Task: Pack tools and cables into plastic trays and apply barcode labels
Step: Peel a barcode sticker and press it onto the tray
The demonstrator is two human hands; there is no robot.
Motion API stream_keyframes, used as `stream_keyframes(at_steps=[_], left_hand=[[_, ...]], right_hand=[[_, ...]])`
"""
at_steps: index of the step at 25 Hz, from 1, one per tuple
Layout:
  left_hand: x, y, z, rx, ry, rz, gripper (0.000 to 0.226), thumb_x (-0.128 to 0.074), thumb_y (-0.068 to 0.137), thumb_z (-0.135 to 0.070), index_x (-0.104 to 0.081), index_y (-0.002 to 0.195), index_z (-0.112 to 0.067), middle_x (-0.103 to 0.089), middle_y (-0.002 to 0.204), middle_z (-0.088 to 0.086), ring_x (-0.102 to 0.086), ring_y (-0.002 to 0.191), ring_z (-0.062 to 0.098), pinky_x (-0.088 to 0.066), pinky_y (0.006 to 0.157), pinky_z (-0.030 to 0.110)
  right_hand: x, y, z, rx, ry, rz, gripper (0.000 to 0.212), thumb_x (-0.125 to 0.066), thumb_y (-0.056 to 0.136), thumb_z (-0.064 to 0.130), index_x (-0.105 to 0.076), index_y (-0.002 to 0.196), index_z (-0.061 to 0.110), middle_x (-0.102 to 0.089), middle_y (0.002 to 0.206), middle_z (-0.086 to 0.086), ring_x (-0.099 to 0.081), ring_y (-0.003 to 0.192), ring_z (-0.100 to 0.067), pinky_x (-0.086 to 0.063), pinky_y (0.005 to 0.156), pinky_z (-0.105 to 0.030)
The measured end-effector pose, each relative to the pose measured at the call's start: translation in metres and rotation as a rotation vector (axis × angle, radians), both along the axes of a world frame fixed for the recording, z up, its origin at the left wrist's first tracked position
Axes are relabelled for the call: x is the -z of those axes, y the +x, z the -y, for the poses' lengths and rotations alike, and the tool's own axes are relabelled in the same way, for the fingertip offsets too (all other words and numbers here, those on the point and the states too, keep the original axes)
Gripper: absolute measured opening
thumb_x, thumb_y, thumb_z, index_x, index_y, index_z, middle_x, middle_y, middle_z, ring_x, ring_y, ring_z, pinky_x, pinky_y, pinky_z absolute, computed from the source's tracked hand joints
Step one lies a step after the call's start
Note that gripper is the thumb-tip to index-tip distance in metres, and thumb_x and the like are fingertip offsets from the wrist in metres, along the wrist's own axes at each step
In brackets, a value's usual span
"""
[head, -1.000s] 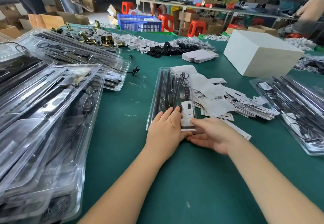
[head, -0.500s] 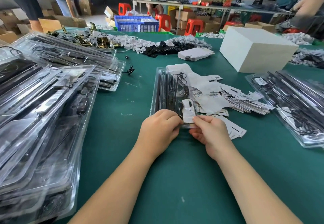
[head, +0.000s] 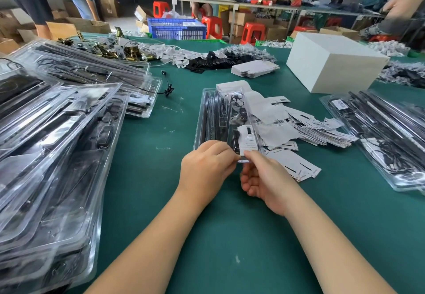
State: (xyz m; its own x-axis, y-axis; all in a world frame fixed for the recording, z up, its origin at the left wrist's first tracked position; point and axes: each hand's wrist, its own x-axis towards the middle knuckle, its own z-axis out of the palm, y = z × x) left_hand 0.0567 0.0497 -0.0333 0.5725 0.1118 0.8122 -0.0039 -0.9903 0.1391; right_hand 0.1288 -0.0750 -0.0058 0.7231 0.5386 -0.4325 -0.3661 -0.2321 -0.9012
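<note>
Your left hand (head: 207, 167) curls its fingers over the clear tray's (head: 220, 118) near edge, while your right hand (head: 264, 178) pinches that edge beside the white label (head: 247, 139).

We count two hands, the left hand (head: 207, 167) and the right hand (head: 264, 178), one white box (head: 331, 68), one blue crate (head: 177, 29) and four red stools (head: 253, 32); the stacked trays (head: 57, 155) defy counting.

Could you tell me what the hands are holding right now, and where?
Both the left hand and right hand pinch the clear plastic tray at its near end.
</note>
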Motion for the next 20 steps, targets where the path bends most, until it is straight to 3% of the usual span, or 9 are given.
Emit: stream_keyframes(at_steps=[14, 20], left_hand=[[-0.0002, -0.0013, 0.0038, 0.001, 0.019, 0.009, 0.022, -0.060, 0.083, -0.021, -0.072, 0.065, -0.017, -0.068, 0.074, -0.006, -0.068, 0.074, 0.016, -0.049, 0.044, 0.029], [-0.0009, -0.0005, 0.0023, -0.008, 0.021, 0.000, 0.024, -0.058, 0.085, -0.020, -0.071, 0.065, -0.016, -0.068, 0.075, -0.006, -0.068, 0.074, 0.016, -0.049, 0.045, 0.029]], right_hand=[[0.0004, 0.0017, -0.0008, 0.033, -0.028, 0.035, 0.027, -0.055, 0.088, 0.022, -0.054, 0.063, 0.010, -0.046, 0.047, 0.000, -0.040, 0.039, -0.012, -0.027, 0.037, -0.018], [-0.0008, -0.0021, -0.0002, 0.063, 0.020, -0.018, 0.021, -0.060, 0.089, 0.024, -0.066, 0.083, 0.006, -0.062, 0.054, -0.003, -0.055, 0.043, -0.014, -0.039, 0.038, -0.019]])
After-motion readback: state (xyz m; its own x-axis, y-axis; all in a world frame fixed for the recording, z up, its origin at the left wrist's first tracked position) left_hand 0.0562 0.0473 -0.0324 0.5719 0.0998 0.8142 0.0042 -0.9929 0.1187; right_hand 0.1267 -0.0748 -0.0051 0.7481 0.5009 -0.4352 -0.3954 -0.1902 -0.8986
